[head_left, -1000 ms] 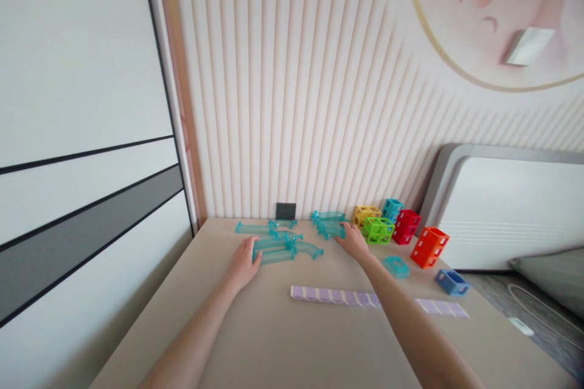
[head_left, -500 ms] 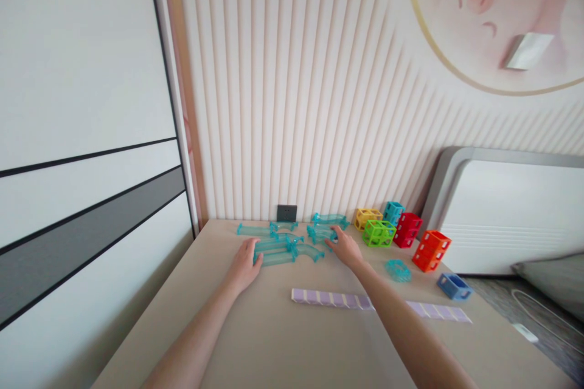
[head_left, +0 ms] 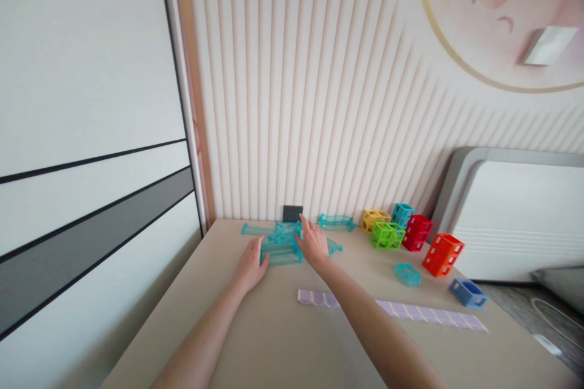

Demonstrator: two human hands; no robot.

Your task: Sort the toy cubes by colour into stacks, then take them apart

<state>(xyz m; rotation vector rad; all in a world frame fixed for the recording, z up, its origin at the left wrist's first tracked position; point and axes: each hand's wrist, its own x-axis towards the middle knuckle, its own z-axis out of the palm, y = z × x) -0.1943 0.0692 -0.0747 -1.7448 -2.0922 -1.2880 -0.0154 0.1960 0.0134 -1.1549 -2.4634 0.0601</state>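
Observation:
Translucent teal track-like pieces (head_left: pixel 280 258), some straight and some curved, lie grouped by the wall on the table. My left hand (head_left: pixel 250 264) rests at the left ends of the nearer straight pieces, thumb and fingers apart. Over the right side of the group is my right hand (head_left: pixel 314 244), fingers stretched out; it covers part of the pieces. A curved teal piece (head_left: pixel 334 248) pokes out to the right of that hand. Farther back, another teal piece (head_left: pixel 337 222) lies apart near the wall.
On the right stand open-frame blocks: yellow (head_left: pixel 375 220), green (head_left: pixel 387 235), red (head_left: pixel 418 232), orange (head_left: pixel 442 254) and blue (head_left: pixel 468 292). A teal ring-shaped piece (head_left: pixel 407 275) lies before them. A lilac strip (head_left: pixel 429 315) crosses the table (head_left: pixel 274 340) under my right forearm.
My right hand has moved left, and the teal piece by its fingers now lies against the group. My left hand stays by the straight pieces. The view has shifted slightly.

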